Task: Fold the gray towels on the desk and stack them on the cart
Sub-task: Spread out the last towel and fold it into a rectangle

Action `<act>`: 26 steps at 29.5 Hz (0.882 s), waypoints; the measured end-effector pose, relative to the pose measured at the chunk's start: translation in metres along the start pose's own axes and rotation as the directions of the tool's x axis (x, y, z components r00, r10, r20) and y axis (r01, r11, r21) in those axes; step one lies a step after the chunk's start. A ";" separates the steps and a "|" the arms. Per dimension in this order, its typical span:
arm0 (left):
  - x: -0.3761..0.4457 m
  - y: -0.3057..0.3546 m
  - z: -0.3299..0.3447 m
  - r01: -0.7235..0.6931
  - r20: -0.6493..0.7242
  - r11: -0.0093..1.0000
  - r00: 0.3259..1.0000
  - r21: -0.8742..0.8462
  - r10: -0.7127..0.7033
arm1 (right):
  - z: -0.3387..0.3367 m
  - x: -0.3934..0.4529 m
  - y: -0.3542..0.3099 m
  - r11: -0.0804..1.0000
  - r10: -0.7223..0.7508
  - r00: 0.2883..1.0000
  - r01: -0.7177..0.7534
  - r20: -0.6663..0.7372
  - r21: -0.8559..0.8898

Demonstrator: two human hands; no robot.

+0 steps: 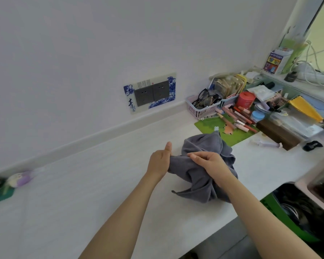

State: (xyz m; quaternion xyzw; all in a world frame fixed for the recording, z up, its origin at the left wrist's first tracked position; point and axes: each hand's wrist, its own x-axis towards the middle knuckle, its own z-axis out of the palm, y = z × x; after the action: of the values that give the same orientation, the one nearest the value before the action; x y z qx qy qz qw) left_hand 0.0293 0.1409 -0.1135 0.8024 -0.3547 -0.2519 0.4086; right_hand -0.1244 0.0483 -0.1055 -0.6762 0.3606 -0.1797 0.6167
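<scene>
While the gray towel (202, 165) lies bunched on the white tabletop (82, 184), the left hand (160, 160) grips its left edge, thumb up, and the right hand (208, 160) pinches a fold. Behind the towel, the socket plate (150, 92) shows a blue character "青". Bare tabletop stretches left of the towel.

"青" on socket surround (149, 92)

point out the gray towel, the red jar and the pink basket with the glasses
gray towel (198, 176): head view, on the bunched cloth between the two wrists
red jar (245, 100): head view, on its side wall below the lid
pink basket (202, 111): head view, on its slatted front wall
</scene>
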 end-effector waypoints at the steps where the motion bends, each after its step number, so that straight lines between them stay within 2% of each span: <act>1: -0.005 -0.009 -0.013 0.012 -0.029 1.000 1.000 -0.010 -0.013 | 0.012 0.000 -0.002 0.998 -0.014 1.000 0.016 0.023 -0.062; 3: -0.014 -0.021 -0.031 0.038 -0.066 0.999 0.997 -0.012 -0.038 | 0.029 0.001 -0.003 0.985 -0.014 0.998 0.023 0.058 -0.171; 6: -0.029 -0.040 -0.057 0.069 -0.116 0.998 0.991 0.012 -0.067 | 0.057 0.001 -0.006 0.972 -0.003 0.995 0.027 0.104 -0.234; 13: -0.073 -0.079 -0.134 0.175 -0.301 0.984 0.939 0.001 -0.167 | 0.138 -0.002 -0.030 0.954 -0.078 0.970 0.140 0.232 -0.265; 14: -0.074 -0.079 -0.137 0.191 -0.293 0.982 0.938 -0.008 -0.185 | 0.140 -0.001 -0.032 0.953 -0.093 0.970 0.153 0.224 -0.263; 20: -0.118 -0.118 -0.213 0.252 -0.306 0.913 0.884 -0.322 -0.352 | 0.214 0.003 -0.063 0.907 -0.214 0.922 0.310 0.321 -0.285; 24: -0.135 -0.132 -0.257 0.298 -0.258 0.876 0.875 -0.378 -0.409 | 0.242 0.011 -0.088 0.894 -0.271 0.912 0.357 0.307 -0.270; 26: -0.146 -0.135 -0.281 0.287 -0.280 0.863 0.863 -0.415 -0.421 | 0.255 0.015 -0.102 0.877 -0.330 0.896 0.408 0.297 -0.256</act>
State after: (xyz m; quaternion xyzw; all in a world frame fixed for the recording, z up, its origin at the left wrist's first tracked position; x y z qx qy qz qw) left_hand 0.1825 0.4441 -0.0577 0.7981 -0.0652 -0.2325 0.5521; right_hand 0.0883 0.2151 -0.0546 -0.8383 0.1691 -0.1510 0.4959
